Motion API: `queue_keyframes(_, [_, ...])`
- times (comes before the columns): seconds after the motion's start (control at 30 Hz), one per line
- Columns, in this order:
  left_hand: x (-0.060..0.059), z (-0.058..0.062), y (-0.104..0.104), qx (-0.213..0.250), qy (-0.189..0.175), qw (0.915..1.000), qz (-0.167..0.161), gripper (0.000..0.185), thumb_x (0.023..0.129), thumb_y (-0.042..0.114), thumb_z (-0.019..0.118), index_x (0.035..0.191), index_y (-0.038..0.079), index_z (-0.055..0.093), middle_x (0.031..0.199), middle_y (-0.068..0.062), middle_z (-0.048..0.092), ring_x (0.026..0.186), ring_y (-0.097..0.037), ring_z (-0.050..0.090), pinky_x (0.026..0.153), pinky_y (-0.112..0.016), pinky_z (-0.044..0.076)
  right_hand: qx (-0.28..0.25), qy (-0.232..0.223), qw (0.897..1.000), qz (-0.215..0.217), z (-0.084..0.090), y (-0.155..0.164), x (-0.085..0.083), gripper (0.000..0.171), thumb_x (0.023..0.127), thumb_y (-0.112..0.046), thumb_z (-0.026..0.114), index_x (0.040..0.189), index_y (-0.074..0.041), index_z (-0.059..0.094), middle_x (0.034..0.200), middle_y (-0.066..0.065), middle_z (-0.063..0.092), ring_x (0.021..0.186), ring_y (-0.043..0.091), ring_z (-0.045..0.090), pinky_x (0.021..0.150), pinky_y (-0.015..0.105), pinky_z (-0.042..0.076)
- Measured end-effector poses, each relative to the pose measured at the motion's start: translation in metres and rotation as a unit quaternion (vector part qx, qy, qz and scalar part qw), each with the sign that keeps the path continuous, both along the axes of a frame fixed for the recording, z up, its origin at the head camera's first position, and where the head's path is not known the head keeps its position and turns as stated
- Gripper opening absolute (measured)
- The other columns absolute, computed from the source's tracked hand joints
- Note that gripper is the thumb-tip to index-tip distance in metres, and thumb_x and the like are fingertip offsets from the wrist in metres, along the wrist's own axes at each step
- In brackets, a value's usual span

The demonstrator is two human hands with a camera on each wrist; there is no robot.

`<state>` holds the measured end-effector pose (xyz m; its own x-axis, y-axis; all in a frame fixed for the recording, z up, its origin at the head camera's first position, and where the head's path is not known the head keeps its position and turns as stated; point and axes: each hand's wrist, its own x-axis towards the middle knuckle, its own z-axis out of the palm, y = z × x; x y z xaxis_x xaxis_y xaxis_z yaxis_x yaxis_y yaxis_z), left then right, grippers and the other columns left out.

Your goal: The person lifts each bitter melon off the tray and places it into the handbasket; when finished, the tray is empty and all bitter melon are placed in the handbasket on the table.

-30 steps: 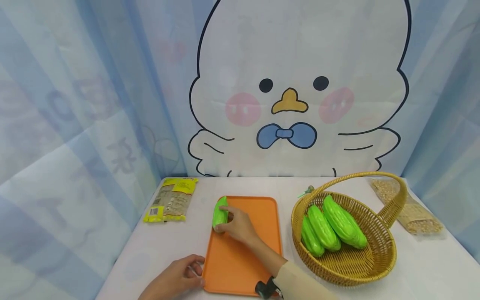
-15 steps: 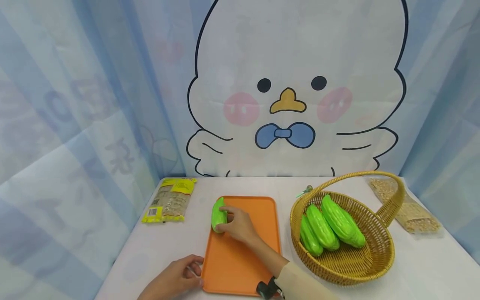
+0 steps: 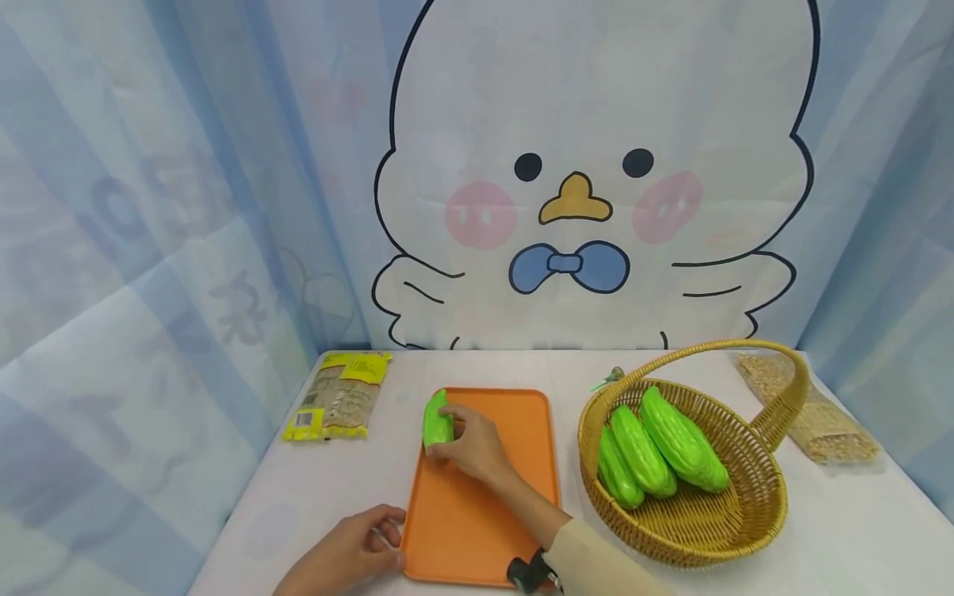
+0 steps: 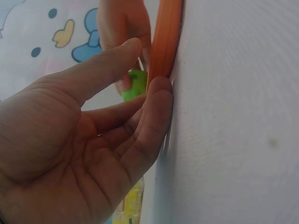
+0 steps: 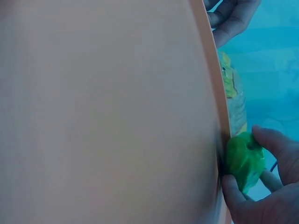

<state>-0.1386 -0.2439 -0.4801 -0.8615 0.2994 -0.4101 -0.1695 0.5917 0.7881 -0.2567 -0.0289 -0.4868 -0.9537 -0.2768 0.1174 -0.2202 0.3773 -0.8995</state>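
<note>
Head view: green gourd point(image 3: 437, 420), bumpy-skinned, glossy and apparently plastic, lies at the far left corner of the orange tray point(image 3: 484, 513), its long axis running roughly from near to far along the tray's left rim. Right hand point(image 3: 471, 447) sits directly right of the gourd, thumb at its near end and fingers curled over its far side, so the piece is pinched between them; the right wrist view confirms this grip, with the gourd point(image 5: 244, 161) against the tray edge. Left hand point(image 3: 350, 553) is well apart from the gourd, at the tray's near left corner; the left wrist view shows its fingers point(image 4: 154, 116) loosely bent with tips touching the smooth raised rim, holding nothing. Right hand is therefore the nearer one. Tray is flat, rectangular, round-cornered, on a white cloth-covered desk point(image 3: 298, 505). To the right stands a woven wicker basket point(image 3: 693, 538) with a hoop handle, holding three more gourds point(image 3: 656, 451). Two food packets lie at the far corners.
</note>
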Motion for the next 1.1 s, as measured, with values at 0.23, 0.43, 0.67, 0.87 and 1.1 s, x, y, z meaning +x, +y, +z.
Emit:
queue_keyframes(0.23, [-0.001, -0.002, -0.001, 0.006, 0.012, 0.9998, -0.012, 0.057, 0.086, 0.032, 0.078, 0.128, 0.002, 0.058, 0.093, -0.001, 0.06, 0.08, -0.019, 0.057, 0.073, -0.038, 0.049, -0.001, 0.003, 1.0, -0.005, 0.0, 0.003, 0.0, 0.061, 0.074, -0.024, 0.089, 0.128, -0.011, 0.064, 0.121, 0.009, 0.064, 0.099, 0.021, 0.066, 0.073, 0.03, 0.054])
queue_keyframes(0.43, [-0.001, -0.002, 0.001, 0.001, 0.007, 1.0, -0.005, 0.055, 0.086, 0.031, 0.078, 0.128, 0.002, 0.058, 0.092, -0.001, 0.06, 0.08, -0.019, 0.056, 0.073, -0.038, 0.049, -0.024, -0.008, 1.0, 0.004, 0.014, 0.011, 0.01, 0.062, 0.075, -0.026, 0.088, 0.131, -0.015, 0.063, 0.126, 0.006, 0.063, 0.105, 0.025, 0.064, 0.076, 0.034, 0.054])
queue_keyframes(0.67, [-0.001, -0.001, 0.0, 0.008, 0.015, 0.9998, -0.012, 0.056, 0.086, 0.03, 0.078, 0.128, 0.001, 0.058, 0.093, -0.001, 0.06, 0.08, -0.02, 0.057, 0.073, -0.038, 0.048, -0.101, -0.028, 0.993, 0.051, 0.053, 0.033, 0.038, 0.061, 0.074, -0.03, 0.089, 0.13, -0.025, 0.065, 0.128, -0.001, 0.061, 0.108, 0.025, 0.064, 0.079, 0.035, 0.056])
queue_keyframes(0.87, [0.0, 0.0, 0.0, 0.012, 0.017, 0.9997, -0.015, 0.056, 0.085, 0.03, 0.079, 0.129, 0.001, 0.058, 0.094, -0.001, 0.06, 0.081, -0.02, 0.057, 0.072, -0.037, 0.048, -0.161, -0.063, 0.98, 0.094, 0.091, 0.068, 0.071, 0.063, 0.074, -0.023, 0.089, 0.132, -0.029, 0.063, 0.135, 0.001, 0.055, 0.113, 0.027, 0.06, 0.083, 0.037, 0.055])
queue_keyframes(1.1, [0.0, -0.001, 0.0, 0.006, 0.008, 0.9999, -0.007, 0.056, 0.085, 0.029, 0.079, 0.129, 0.002, 0.058, 0.093, -0.002, 0.06, 0.081, -0.02, 0.056, 0.072, -0.037, 0.047, -0.185, -0.023, 0.973, 0.135, 0.117, 0.122, 0.112, 0.063, 0.077, -0.007, 0.085, 0.135, -0.017, 0.06, 0.136, 0.01, 0.054, 0.118, 0.032, 0.056, 0.091, 0.039, 0.051])
